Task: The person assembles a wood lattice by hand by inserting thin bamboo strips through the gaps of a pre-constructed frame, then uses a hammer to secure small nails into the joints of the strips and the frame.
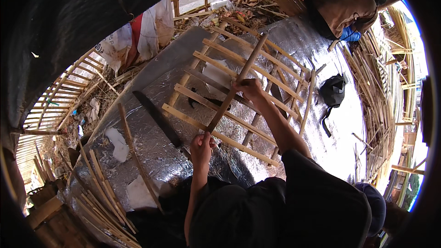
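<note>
A slatted bamboo frame [243, 147] lies on a silvery sheet, with several pale slats across its rails. A darker bamboo stick [250, 62] crosses over the slats at a slant. My left hand [201, 149] pinches the stick's near end, by the nearest slat. Further up, my right hand [250, 89] is closed round the stick near its middle. To the left of the frame, a machete [156, 117] with a long dark blade lies flat, its handle end close to my left wrist. Some of the frame is hidden under my right forearm.
Loose bamboo strips [108, 193] spread at the lower left of the silvery sheet [151, 71]. A black pouch [333, 89] lies to the right, before a long bamboo pile [376, 92]. Sacks [158, 27] hang at the back left; a brown bundle [340, 0] sits at the far right.
</note>
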A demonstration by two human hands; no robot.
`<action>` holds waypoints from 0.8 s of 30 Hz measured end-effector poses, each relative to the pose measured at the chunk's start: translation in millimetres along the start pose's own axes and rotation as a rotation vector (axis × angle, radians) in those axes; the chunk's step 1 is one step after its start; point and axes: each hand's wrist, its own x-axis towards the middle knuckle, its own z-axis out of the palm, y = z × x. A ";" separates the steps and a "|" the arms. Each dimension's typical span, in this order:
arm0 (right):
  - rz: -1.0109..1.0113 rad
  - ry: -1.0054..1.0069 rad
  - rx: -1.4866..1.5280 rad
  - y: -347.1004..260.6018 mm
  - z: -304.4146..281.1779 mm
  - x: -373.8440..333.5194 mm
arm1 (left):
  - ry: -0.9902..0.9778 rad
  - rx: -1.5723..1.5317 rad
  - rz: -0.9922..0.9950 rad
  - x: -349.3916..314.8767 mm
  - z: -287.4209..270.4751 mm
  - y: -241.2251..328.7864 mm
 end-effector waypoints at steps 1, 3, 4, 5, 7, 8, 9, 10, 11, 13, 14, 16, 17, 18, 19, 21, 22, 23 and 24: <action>0.015 -0.005 -0.017 1.0 -4.4 -0.2 | -0.013 0.005 0.016 5.0 -1.5 -8.5; 0.036 0.001 -0.033 0.9 -7.0 -2.1 | -0.041 0.008 0.038 8.0 -2.3 -16.5; 0.041 0.012 -0.032 0.1 -7.2 -4.6 | -0.057 0.007 0.045 6.6 -1.4 -15.6; 0.045 0.022 -0.032 -0.6 -7.6 -7.1 | -0.072 0.005 0.052 5.8 -0.1 -15.3; 0.008 0.061 -0.063 -10.8 -3.6 -16.1 | -0.046 -0.021 0.093 8.0 -0.7 -18.5; -0.011 0.080 -0.079 -13.9 -1.8 -18.2 | -0.033 -0.034 0.114 8.9 -0.8 -20.3; -0.001 0.105 -0.091 -13.1 -2.4 -18.5 | -0.029 -0.051 0.071 6.6 1.3 -16.6; 0.008 0.129 -0.103 -11.8 -3.5 -18.3 | -0.024 -0.068 0.029 4.2 3.4 -12.0; 0.017 0.153 -0.115 -11.4 -4.9 -18.3 | -0.020 -0.085 -0.013 3.6 5.2 -8.0; -0.060 0.224 -0.255 -20.6 -2.7 -20.7 | -0.037 -0.071 -0.024 8.7 0.3 -6.7; -0.078 0.239 -0.324 -18.4 2.5 -28.8 | -0.032 -0.058 -0.053 3.2 -4.7 -10.1; -0.167 0.307 -0.494 -24.2 -2.3 -33.6 | -0.052 -0.015 -0.047 7.2 -3.4 -12.7; -0.243 0.343 -0.465 -25.3 3.1 -36.6 | -0.053 0.012 -0.042 6.6 -8.6 -9.6; -0.322 0.405 -0.445 -24.8 0.3 -35.3 | -0.053 -0.045 -0.081 8.0 -7.8 -5.4; -0.309 0.390 -0.444 -22.6 0.4 -33.0 | -0.052 -0.100 -0.120 6.9 -7.7 0.0; -0.283 0.363 -0.442 -18.2 2.8 -32.5 | -0.041 -0.212 -0.181 8.3 -13.7 -9.5; -0.274 0.355 -0.439 -14.1 4.8 -34.6 | -0.030 -0.198 -0.152 5.8 -15.0 -11.9; -0.266 0.361 -0.443 -15.8 -0.8 -37.2 | -0.034 -0.187 -0.120 4.7 -9.9 -10.4; -0.269 0.357 -0.439 -18.5 0.5 -37.4 | -0.024 -0.177 -0.081 4.5 -9.8 -9.8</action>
